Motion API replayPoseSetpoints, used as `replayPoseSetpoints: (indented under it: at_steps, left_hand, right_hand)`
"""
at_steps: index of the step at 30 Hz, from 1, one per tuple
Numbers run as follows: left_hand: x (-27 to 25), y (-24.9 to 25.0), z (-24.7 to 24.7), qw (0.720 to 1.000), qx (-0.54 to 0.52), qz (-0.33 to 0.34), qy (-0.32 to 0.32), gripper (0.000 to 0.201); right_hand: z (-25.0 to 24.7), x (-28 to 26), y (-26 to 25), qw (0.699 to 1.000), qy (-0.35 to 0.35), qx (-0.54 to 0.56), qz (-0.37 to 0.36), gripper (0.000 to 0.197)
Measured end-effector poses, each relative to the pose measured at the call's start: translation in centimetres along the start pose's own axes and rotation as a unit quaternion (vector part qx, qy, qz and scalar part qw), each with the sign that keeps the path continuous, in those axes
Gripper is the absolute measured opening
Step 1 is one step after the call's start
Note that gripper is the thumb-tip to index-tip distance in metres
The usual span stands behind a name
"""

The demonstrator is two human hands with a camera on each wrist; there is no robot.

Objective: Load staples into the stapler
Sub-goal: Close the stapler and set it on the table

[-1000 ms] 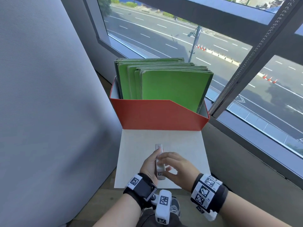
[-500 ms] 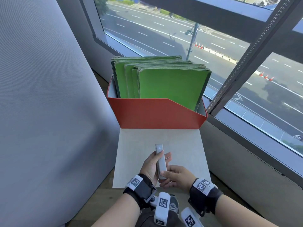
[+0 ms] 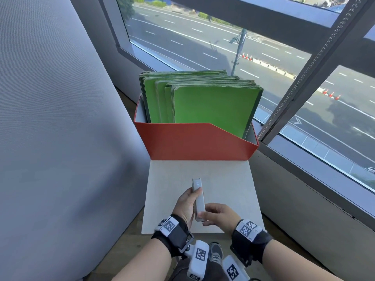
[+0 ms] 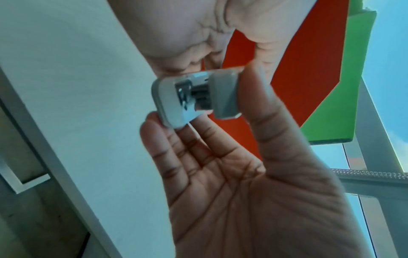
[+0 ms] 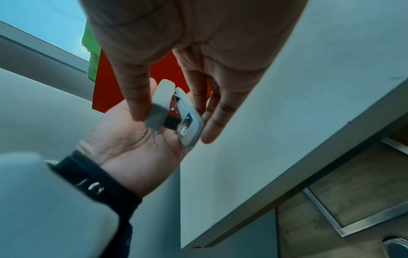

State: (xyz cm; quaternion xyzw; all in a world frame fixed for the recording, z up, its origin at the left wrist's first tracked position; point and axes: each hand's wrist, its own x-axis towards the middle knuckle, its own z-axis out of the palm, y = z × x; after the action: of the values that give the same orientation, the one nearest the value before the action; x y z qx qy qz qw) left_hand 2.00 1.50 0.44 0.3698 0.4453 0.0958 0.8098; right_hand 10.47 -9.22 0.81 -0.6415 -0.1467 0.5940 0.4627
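Note:
A slim grey stapler (image 3: 197,197) is held over the white table (image 3: 227,179), its long axis pointing away from me. My left hand (image 3: 187,203) grips it from the left, thumb on the top arm and fingers under the base (image 4: 172,111). My right hand (image 3: 215,217) pinches its near end. In the left wrist view the stapler (image 4: 194,97) shows end-on, with top arm and base slightly apart and metal between them. In the right wrist view the stapler (image 5: 176,113) shows a red part inside the gap, held between the right hand's thumb and fingers. No loose staples are in view.
A red file box (image 3: 192,145) full of green folders (image 3: 211,106) stands at the table's far edge. A grey partition (image 3: 60,118) rises on the left. A window frame (image 3: 304,74) and ledge run along the right.
My right hand has slid back from over the stapler's middle to its near end. The left hand keeps its grip, and more of the stapler's far end now shows.

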Motion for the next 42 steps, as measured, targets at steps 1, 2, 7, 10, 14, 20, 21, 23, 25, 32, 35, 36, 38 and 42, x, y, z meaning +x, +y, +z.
replayPoseSetpoints:
  at_steps: [1,2,7,10,14,20,21,23,25,32,35,36,38,42]
  left_hand:
    - [0.0,0.3,-0.1,1.0,0.023,0.011,0.009,0.019]
    - [-0.1,0.8,-0.4,0.998,0.049,0.027,0.012,0.018]
    - [0.5,2.3,-2.3,0.98,0.181,0.08,0.009,0.021]
    - [1.0,3.5,-3.7,0.965,0.244,0.1,0.016,0.046]
    - [2.0,5.4,-5.4,0.943,0.308,0.109,0.059,0.051]
    - [4.6,7.9,-7.9,0.936,0.325,0.09,0.099,0.029]
    - [5.3,8.1,-8.4,0.936,0.327,0.087,0.098,0.027]
    - [6.2,8.5,-9.2,0.933,0.336,0.08,0.098,0.026]
    - [6.8,8.4,-9.8,0.932,0.339,0.072,0.102,0.023]
    - [7.8,7.5,-10.2,0.935,0.33,0.066,0.113,0.012]
    - [7.9,7.4,-10.3,0.936,0.329,0.064,0.11,0.013]
    - [8.0,7.4,-10.3,0.935,0.331,0.063,0.11,0.014]
    - [8.5,7.2,-10.7,0.934,0.334,0.054,0.115,0.016]
    - [8.5,7.2,-10.6,0.929,0.344,0.058,0.119,0.019]
  right_hand:
    - [0.0,0.1,-0.2,1.0,0.001,-0.001,-0.01,0.025]
    - [0.2,0.3,-0.5,1.0,0.002,0.0,-0.018,0.03]
    - [0.8,1.6,-1.9,0.999,0.003,-0.017,-0.037,0.046]
    - [1.6,2.9,-3.2,0.998,0.004,-0.043,-0.053,0.043]
    - [3.0,5.4,-4.8,0.996,0.021,-0.081,-0.044,0.055]
    - [5.5,9.2,-6.9,0.986,0.018,-0.161,-0.045,0.03]
    - [5.9,10.0,-6.9,0.986,0.02,-0.16,-0.04,0.034]
    - [6.7,11.4,-6.8,0.985,0.019,-0.168,-0.029,0.039]
    - [7.3,12.6,-6.5,0.982,0.027,-0.186,-0.024,0.035]
    - [7.8,14.1,-5.5,0.976,0.042,-0.21,-0.029,0.031]
    - [8.1,14.2,-5.5,0.975,0.043,-0.215,-0.028,0.029]
    - [8.2,14.2,-5.7,0.974,0.043,-0.22,-0.027,0.027]
    - [8.2,14.2,-5.8,0.971,0.045,-0.233,-0.029,0.02]
    - [8.4,14.3,-5.9,0.962,0.059,-0.265,-0.032,0.026]
